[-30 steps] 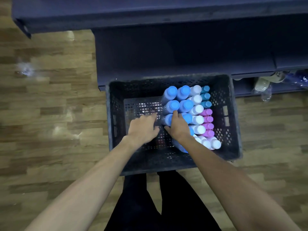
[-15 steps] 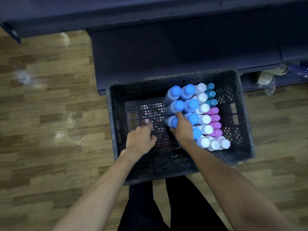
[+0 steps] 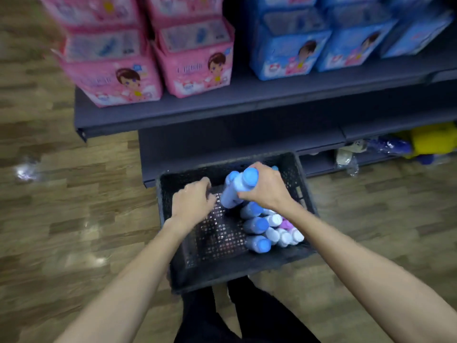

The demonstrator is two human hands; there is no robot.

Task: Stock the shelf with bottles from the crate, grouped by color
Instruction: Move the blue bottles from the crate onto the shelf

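A black plastic crate (image 3: 222, 280) stands on the wooden floor in front of a dark shelf unit (image 3: 235, 102). My right hand (image 3: 267, 189) grips a pale blue bottle with a blue cap (image 3: 237, 189) and holds it tilted above the crate. Beside that bottle's base is my left hand (image 3: 191, 201), its fingers loosely curled over the crate's bare left half and holding nothing I can see. More blue-capped bottles (image 3: 257, 225), white-capped bottles (image 3: 284, 237) and pink ones (image 3: 286, 224) lie packed along the crate's right side.
Pink packs (image 3: 118, 78) and blue packs (image 3: 291, 53) fill the upper shelf. A lower dark shelf board (image 3: 222, 142) sits just behind the crate. Yellow and blue items (image 3: 432, 139) and a plastic wrapper (image 3: 346, 159) lie at the right. My legs are below the crate.
My right hand has lifted one blue-capped bottle out of the row. The view has tilted up, and the stocked upper shelf has come into sight.
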